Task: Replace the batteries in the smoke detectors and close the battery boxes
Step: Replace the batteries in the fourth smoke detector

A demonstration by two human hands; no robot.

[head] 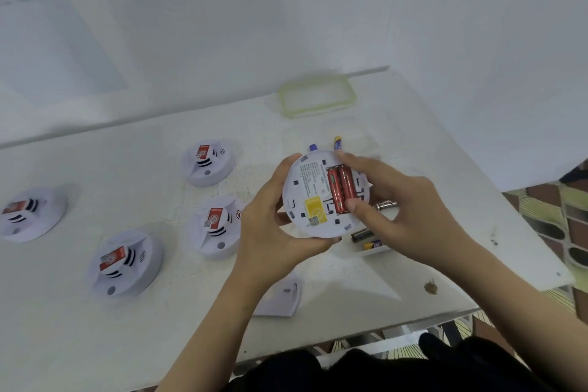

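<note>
We note the left hand (270, 232) cupping the upturned smoke detector (305, 188) above the counter (159, 312). The right hand (407, 210) wraps its far rim, thumb on the red batteries (340, 188) in the open box. We'd press each cell flat, check polarity, then close. Back print and yellow sticker (315, 207) are unreadable.

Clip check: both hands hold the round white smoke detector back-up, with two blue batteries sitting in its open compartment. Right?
Not blue: the head view shows two red batteries in the round white smoke detector held by the left hand and right hand.
</note>
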